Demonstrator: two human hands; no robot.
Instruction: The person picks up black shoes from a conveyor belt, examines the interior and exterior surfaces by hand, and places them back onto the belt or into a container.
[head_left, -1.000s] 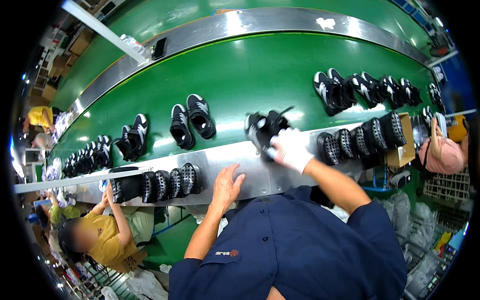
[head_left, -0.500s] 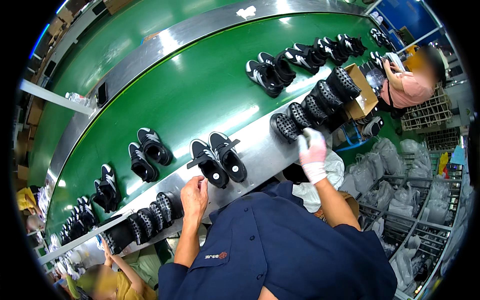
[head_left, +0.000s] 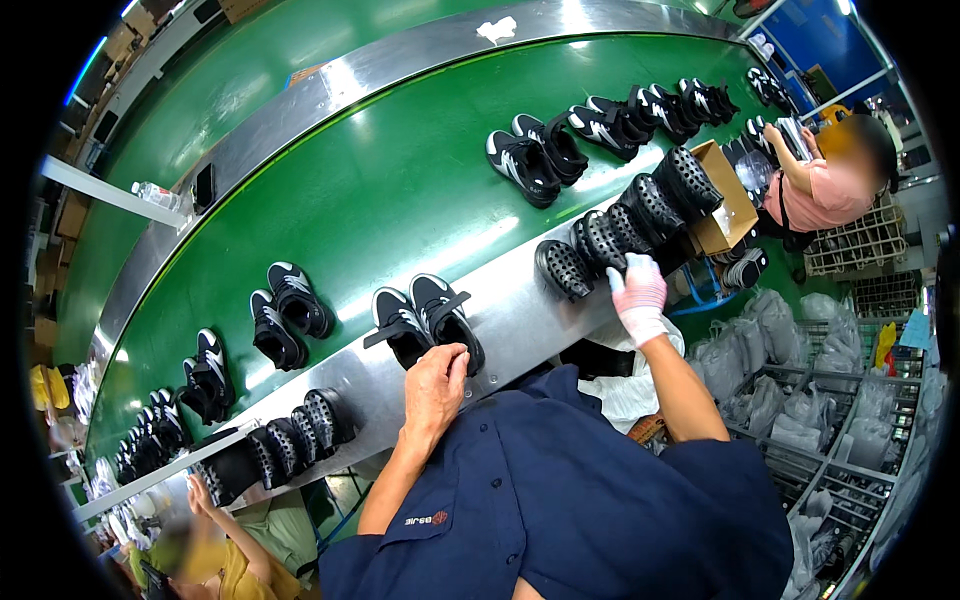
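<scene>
A pair of black-and-white sneakers (head_left: 428, 302) stands on the metal ledge in front of me, straps sticking out to the sides. My bare left hand (head_left: 437, 388) is at their heel ends, fingers curled together; it covers part of the left shoe, and whatever lies in the fingers is hidden. To the right, black shoe inserts studded with holes (head_left: 563, 270) stand in a row along the ledge. My right hand (head_left: 640, 300), in a pale pink-and-white glove, is closed at the near end of one black perforated shoe insert (head_left: 597, 242); its fingertips are partly hidden.
More sneakers (head_left: 523, 168) line the green belt (head_left: 400, 190). Further perforated inserts (head_left: 327, 415) stand to my left. An open carton (head_left: 738, 205) sits at the right end, near a co-worker in pink (head_left: 832, 190). Wire racks (head_left: 830, 430) hold bagged items; another person in yellow (head_left: 245, 570) is lower left.
My left hand has moved right and inward, over the sneakers' heels, and its fingers have drawn together. My gloved right hand has shifted slightly right along the row of inserts.
</scene>
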